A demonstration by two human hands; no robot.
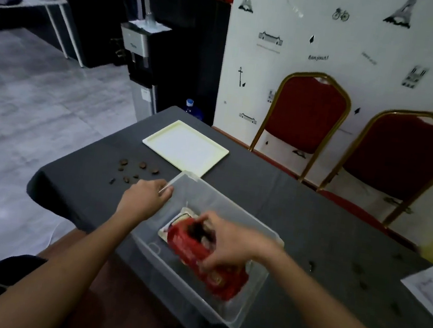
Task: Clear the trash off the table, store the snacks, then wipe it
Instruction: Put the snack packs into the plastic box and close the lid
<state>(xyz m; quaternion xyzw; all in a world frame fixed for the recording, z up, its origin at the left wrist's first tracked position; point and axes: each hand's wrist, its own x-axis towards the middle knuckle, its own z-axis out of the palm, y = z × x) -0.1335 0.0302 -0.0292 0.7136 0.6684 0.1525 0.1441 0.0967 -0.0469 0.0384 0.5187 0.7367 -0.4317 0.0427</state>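
Note:
A clear plastic storage bin (265, 225) stands on the table with the dark grey cloth (314, 203). My left hand (148, 196) grips the bin's left rim near its far corner. Inside the bin, my right hand (227, 244) holds a red snack packet (189, 242), which lies over another pale packet (185, 211). Several brown crumbs or shells (135, 171) lie scattered on the cloth left of the bin. More dark bits (359, 279) lie on the cloth to the right.
A cream tray or lid (184, 146) lies flat beyond the bin. Two red chairs with gold frames (306, 115) stand against the wall behind the table. A white sheet (432, 285) lies at the right edge. A water dispenser (142, 45) and a blue bottle (192, 109) stand past the table's far end.

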